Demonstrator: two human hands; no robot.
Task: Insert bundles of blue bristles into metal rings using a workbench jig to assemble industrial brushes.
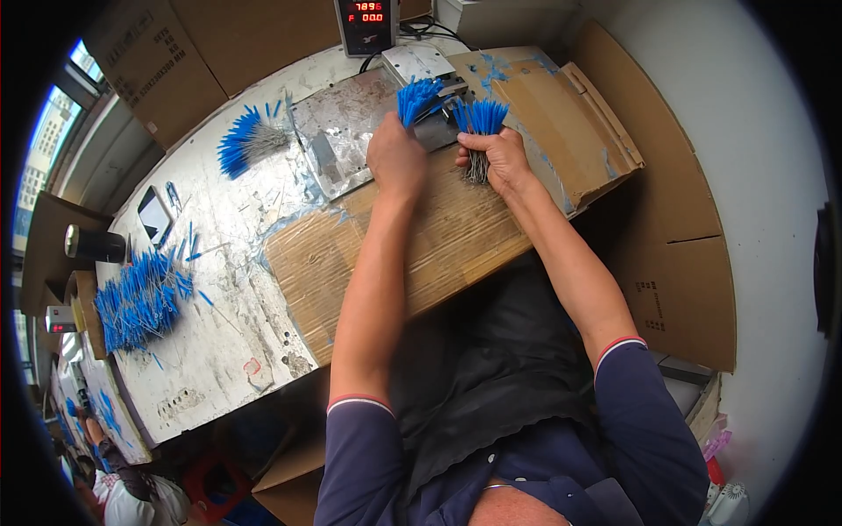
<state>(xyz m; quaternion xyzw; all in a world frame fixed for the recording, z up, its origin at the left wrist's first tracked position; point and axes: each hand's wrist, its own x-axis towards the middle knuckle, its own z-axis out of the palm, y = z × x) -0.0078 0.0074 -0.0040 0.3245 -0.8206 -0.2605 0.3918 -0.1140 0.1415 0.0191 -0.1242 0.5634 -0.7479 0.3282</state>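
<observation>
The bundles (pixel 481 116) are blue and grey, cardboard (pixel 465 219) brown, table (pixel 237 298) white, sleeves (pixel 653 421) navy with red-and-white edging (pixel 360 401).

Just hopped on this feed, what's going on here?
A person is working bare-handed at a white table. The right grip holds a bunch of blue-tipped wires, blue ends pointing away from the person; the left grip, blurred, appears to hold another bunch beside it. A third bunch lies on the table left of the metal plate, and a big loose pile sits farther left, nearer the person.
</observation>
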